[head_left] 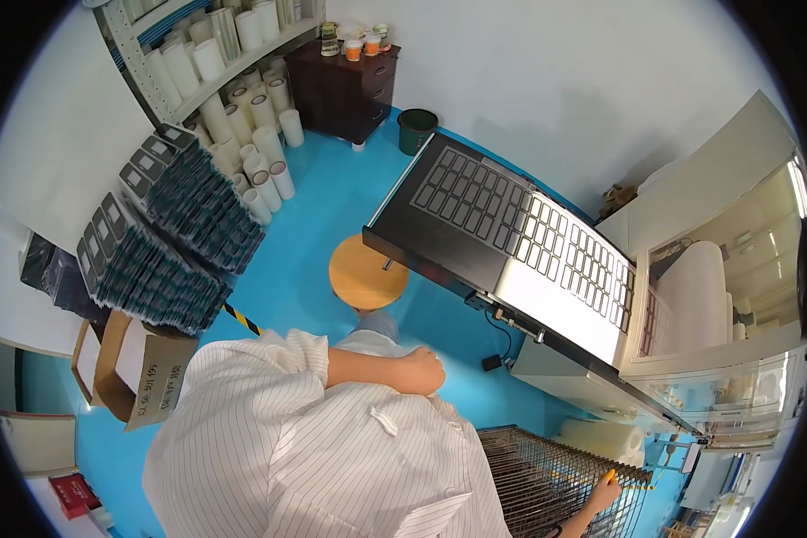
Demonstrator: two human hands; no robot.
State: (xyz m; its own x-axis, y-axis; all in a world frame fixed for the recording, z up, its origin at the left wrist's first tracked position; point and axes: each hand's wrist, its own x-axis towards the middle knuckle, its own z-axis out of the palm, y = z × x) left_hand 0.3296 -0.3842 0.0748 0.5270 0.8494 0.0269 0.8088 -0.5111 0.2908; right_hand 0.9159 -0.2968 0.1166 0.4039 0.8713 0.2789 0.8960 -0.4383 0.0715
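Observation:
My left forearm crosses in front of my striped shirt, and my left hand [420,370] is closed in a loose fist. Nothing shows sticking out of it. Down at the right, my right hand [604,492] is closed round a small orange-yellow piece [611,476], whose kind I cannot make out. That hand is over the edge of a dark wire rack [538,471] with many close parallel bars. Ahead of me, a long machine bed [462,251] carries rows of dark-framed rectangular panels [533,224], the right half brightly lit.
A round wooden stool [368,273] stands before the bed. Tall stacks of dark framed panels [157,269], a cardboard box [152,381] and shelves of white rolls [208,61] line the left. Farther back are a dark cabinet [332,90] and a bin [416,131]. A glazed white machine [717,359] is at right.

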